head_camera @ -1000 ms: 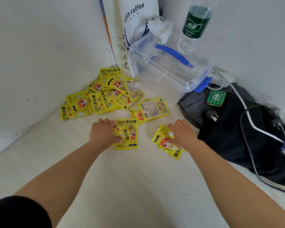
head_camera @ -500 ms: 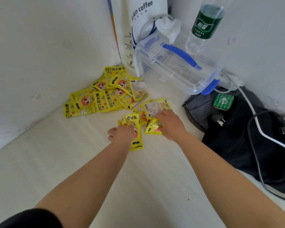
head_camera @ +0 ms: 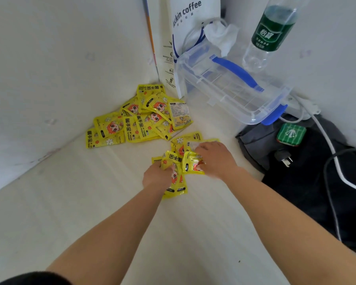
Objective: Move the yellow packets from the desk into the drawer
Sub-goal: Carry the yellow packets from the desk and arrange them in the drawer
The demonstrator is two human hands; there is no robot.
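Several yellow hand-warmer packets lie on the pale desk. A loose pile sits in the corner against the left wall. Nearer to me, my left hand grips a small bunch of packets. My right hand pinches a crumpled packet right beside that bunch and reaches over two more packets lying flat. No drawer is in view.
A clear plastic box with blue handle stands behind the packets, with a white coffee paper bag and a green-labelled water bottle at the back. A dark bag, a green charger, a plug and white cables fill the right.
Both hands have closed on packets and drawn together toward the middle, and the right hand has carried its packet forward from the near right toward the two flat packets.
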